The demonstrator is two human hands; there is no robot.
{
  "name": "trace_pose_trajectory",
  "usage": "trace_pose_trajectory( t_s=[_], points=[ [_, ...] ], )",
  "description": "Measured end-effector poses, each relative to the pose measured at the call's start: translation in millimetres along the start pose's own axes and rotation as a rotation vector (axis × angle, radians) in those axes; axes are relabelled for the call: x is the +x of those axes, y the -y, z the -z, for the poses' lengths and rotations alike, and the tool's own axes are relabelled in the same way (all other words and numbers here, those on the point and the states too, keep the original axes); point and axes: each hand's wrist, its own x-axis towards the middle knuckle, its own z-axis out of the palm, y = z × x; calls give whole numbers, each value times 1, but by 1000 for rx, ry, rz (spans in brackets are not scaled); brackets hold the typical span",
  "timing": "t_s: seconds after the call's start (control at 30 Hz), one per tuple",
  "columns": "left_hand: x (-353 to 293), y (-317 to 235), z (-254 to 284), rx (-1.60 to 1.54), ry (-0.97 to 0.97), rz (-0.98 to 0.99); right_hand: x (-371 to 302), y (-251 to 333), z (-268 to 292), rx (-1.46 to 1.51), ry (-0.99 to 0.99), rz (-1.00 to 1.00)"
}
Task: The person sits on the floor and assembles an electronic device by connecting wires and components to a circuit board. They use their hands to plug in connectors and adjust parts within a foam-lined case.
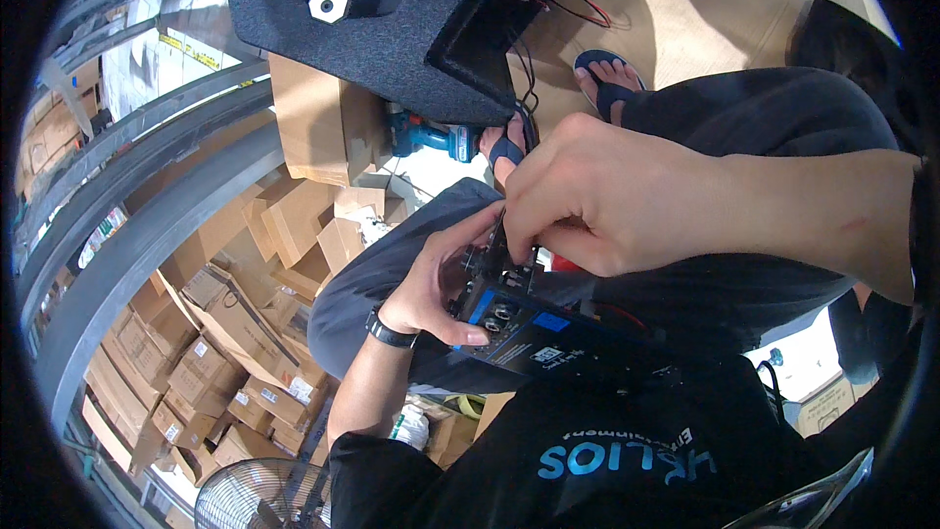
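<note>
My left hand: clamped round black electronics module | my right hand: fingers bent over module's far end, grip hidden | black speaker cabinet: beyond module

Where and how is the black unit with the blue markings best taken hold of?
Probably across the left end of the black unit, coming from the left, thumb and fingers on opposite edges, as the left hand does. It looks boxy, giving opposing edges, and the right hand covers part from the right.
</note>
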Motion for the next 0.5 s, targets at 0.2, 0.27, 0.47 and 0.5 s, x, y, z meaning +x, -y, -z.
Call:
trace_pose_trajectory(
  t_s=[0.2,0.27,0.47,0.5],
  points=[
    [-1,3,2,15,7,14,2,0,5,12,-15,13],
    [-1,3,1,31,2,18,2,1,5,10,38,-32],
    [-2,1,-1,44,-5,33,3,0,5,-9,97,-5],
    [-2,1,-2,42,-6,41,2,0,5,-17,110,-7]
  ],
)
